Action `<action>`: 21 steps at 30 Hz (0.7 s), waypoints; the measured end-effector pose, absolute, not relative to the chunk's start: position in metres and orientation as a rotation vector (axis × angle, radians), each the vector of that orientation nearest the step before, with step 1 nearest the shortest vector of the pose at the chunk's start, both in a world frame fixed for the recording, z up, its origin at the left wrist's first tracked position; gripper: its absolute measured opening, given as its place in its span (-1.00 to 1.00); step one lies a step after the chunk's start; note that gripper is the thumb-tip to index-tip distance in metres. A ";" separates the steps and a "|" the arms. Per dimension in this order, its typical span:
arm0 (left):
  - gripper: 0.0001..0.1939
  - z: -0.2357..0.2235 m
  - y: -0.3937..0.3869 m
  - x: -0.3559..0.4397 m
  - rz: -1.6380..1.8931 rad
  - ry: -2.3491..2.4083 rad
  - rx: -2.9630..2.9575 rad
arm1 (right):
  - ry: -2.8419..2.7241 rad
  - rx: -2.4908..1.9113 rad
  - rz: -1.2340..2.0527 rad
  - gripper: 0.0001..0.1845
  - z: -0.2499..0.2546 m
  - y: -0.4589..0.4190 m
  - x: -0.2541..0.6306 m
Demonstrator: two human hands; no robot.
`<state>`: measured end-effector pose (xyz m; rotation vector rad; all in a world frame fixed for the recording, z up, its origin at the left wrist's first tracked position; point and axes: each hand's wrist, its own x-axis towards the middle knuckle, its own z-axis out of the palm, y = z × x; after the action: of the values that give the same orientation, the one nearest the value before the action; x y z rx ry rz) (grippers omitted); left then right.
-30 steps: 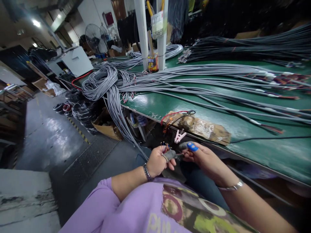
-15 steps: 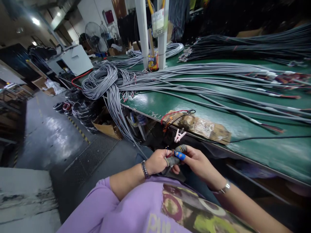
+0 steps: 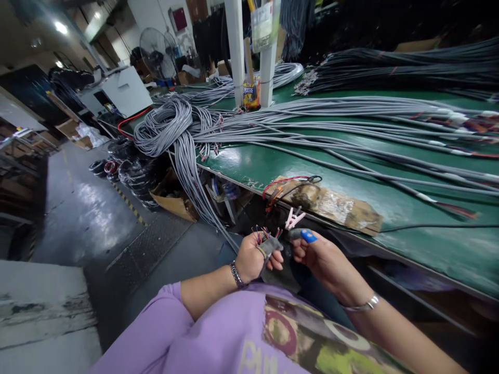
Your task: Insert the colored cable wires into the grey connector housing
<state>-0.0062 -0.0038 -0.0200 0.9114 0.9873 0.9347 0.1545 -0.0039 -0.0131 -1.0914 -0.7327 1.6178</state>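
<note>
My left hand (image 3: 257, 254) is closed round the end of a grey cable, and thin coloured wires (image 3: 266, 235) fan out above its fist. A grey finger cover wraps its thumb. To the right, a short gap away, my right hand (image 3: 315, 254) has its fingers pinched together, with blue tape on the thumb and a dark cover on the index finger. Whether anything sits in that pinch I cannot make out. Just above it a pale pink clip (image 3: 293, 218) hangs at the edge of the green table (image 3: 249, 165), by a taped wooden board (image 3: 331, 205).
Long grey cables (image 3: 312, 127) with stripped ends run across the table, and a coiled bundle (image 3: 167, 127) hangs over its left corner. Dark cables (image 3: 409, 72) lie at the back. A white post (image 3: 235, 52) rises from the table. An open carton (image 3: 175, 200) is on the floor.
My right hand has moved away from the left, to the right. The coloured wires now stand spread above my left fist. The view has shifted slightly.
</note>
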 end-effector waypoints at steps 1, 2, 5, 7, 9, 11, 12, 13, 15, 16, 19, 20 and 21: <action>-0.51 -0.019 -0.004 -0.006 0.927 0.995 0.919 | -0.777 -1.090 1.640 -0.59 -0.012 -0.004 0.154; -0.50 -0.017 -0.004 -0.005 0.916 1.003 0.933 | -0.835 -1.092 1.651 -0.59 -0.010 -0.004 0.153; -0.49 -0.011 -0.005 -0.004 0.863 1.013 0.994 | -1.024 -1.131 1.604 -0.61 -0.002 -0.003 0.148; -0.48 -0.008 -0.006 -0.004 0.837 1.012 1.025 | -1.096 -1.176 1.543 -0.58 0.003 -0.002 0.145; -0.48 -0.007 -0.005 -0.004 0.845 1.030 1.036 | -1.117 -1.213 1.490 -0.57 0.006 -0.001 0.144; -0.48 -0.007 -0.004 -0.004 0.892 1.072 1.034 | -1.119 -1.241 1.457 -0.58 0.005 -0.002 0.144; -0.48 -0.007 -0.003 -0.005 0.923 1.096 1.030 | -1.117 -1.253 1.451 -0.59 0.004 -0.003 0.144; -0.49 -0.008 -0.003 -0.005 0.949 1.114 1.027 | -1.114 -1.262 1.452 -0.60 0.002 -0.004 0.144; -0.50 -0.009 -0.002 -0.004 0.966 1.123 1.026 | -1.091 -1.272 1.456 -0.61 -0.001 -0.005 0.145; -0.50 -0.009 -0.002 -0.004 0.954 1.112 1.030 | -1.070 -1.271 1.455 -0.62 -0.002 -0.006 0.145; -0.49 -0.013 -0.003 -0.004 0.842 1.035 1.085 | -1.016 -1.255 1.446 -0.63 -0.004 -0.005 0.145; -0.50 -0.014 -0.004 -0.004 0.800 1.010 1.110 | -1.012 -1.248 1.443 -0.63 -0.003 -0.005 0.144; -0.50 -0.015 -0.004 -0.004 0.770 0.996 1.131 | -1.016 -1.243 1.443 -0.62 -0.003 -0.004 0.144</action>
<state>-0.0036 -0.0042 -0.0147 1.1307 0.9958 0.7698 0.1441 -0.0044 -0.0030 -1.2426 -1.0159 1.4428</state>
